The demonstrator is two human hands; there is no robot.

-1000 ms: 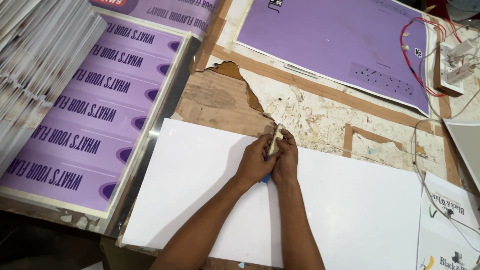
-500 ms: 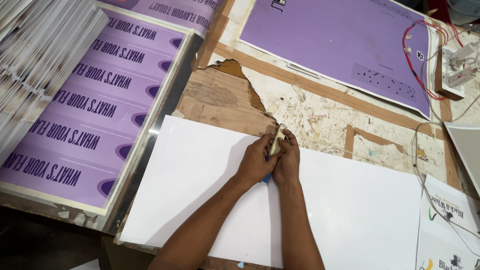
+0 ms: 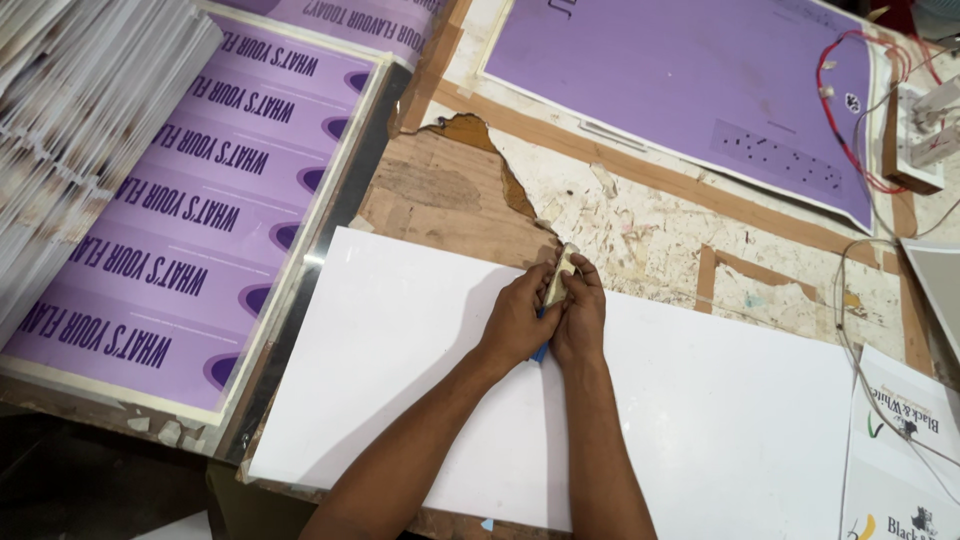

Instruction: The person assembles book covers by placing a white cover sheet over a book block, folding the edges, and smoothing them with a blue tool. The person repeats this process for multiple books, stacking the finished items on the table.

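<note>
My left hand (image 3: 518, 318) and my right hand (image 3: 581, 316) are pressed together at the far edge of a large white board (image 3: 400, 370). Both grip a small tool (image 3: 558, 276) with a pale tip that pokes out above the fingers and a blue part showing below the palms. The tip rests at the board's far edge, where the white surface meets the worn wooden tabletop (image 3: 450, 195).
A purple printed sheet with repeated lettering (image 3: 190, 215) lies to the left beside a stack of boards (image 3: 80, 120). Another purple panel (image 3: 690, 95) lies at the back. Red and white wires (image 3: 860, 140) and a small fixture sit at the right; printed white sheets (image 3: 900, 450) at lower right.
Both hands stay clasped on the tool at the board's edge; only the view has shifted slightly.
</note>
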